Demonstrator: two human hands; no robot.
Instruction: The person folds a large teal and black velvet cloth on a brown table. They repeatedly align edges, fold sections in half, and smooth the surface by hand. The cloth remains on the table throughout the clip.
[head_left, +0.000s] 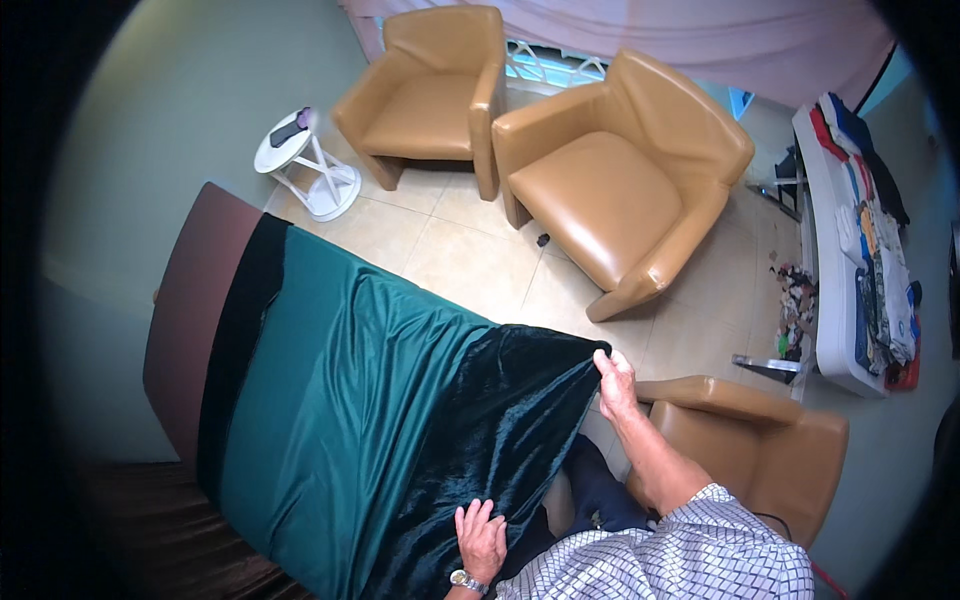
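Observation:
A green satin-like cloth (330, 330) with dark velvet bands covers most of a table or bed with a reddish-brown end (202, 277). The near velvet band (487, 420) is a wide, shiny dark panel. My right hand (617, 382) pinches the corner of this band and pulls it out taut past the table's side. Lower down, my left hand (481, 536), with a metal wristwatch, lies palm down on the velvet with its fingers slightly spread. Folds run across the green cloth beside the near band. The far velvet band (240, 322) lies fairly smooth.
Two tan armchairs (424, 97) (600, 187) stand beyond the table; another armchair (757, 450) is close to my right. A white side table (283, 150) holds dark items. Folded clothes (877, 240) lie on a white table (829, 322). Brown pleated fabric (172, 532) hangs at lower left.

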